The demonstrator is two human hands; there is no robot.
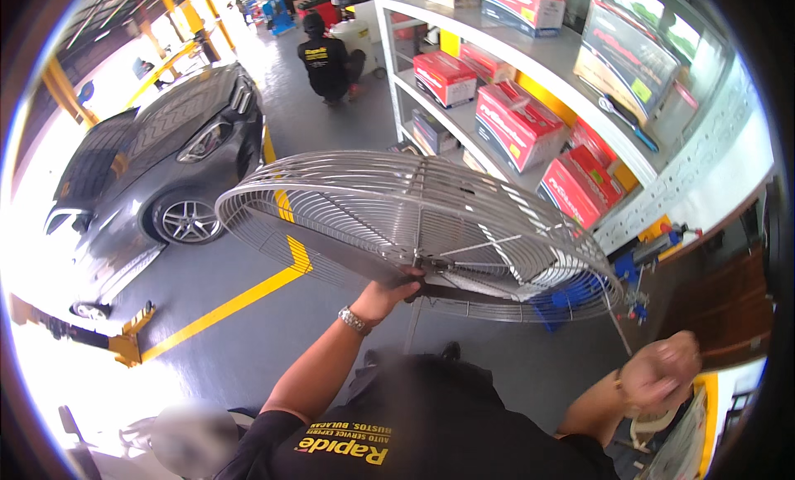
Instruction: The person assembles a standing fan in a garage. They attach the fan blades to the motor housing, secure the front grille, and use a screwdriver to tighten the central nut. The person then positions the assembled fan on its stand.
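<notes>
The person's left hand (pixel 396 291) is gripping the hub of the wire fan guard (pixel 414 231), which is tilting before the shelving. The right hand (pixel 660 372), blurred, is lying beneath the guard's rim, grip unclear; supporting both sides would be steadying it.

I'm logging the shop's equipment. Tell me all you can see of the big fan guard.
The fan guard is a round, domed cage of thin, shiny metal wires fanning out from a hub, crossed by ring wires. It is tipped nearly flat above the grey floor, beside the white shelving. The left hand grips it near the hub; a dark bar runs under it.
</notes>
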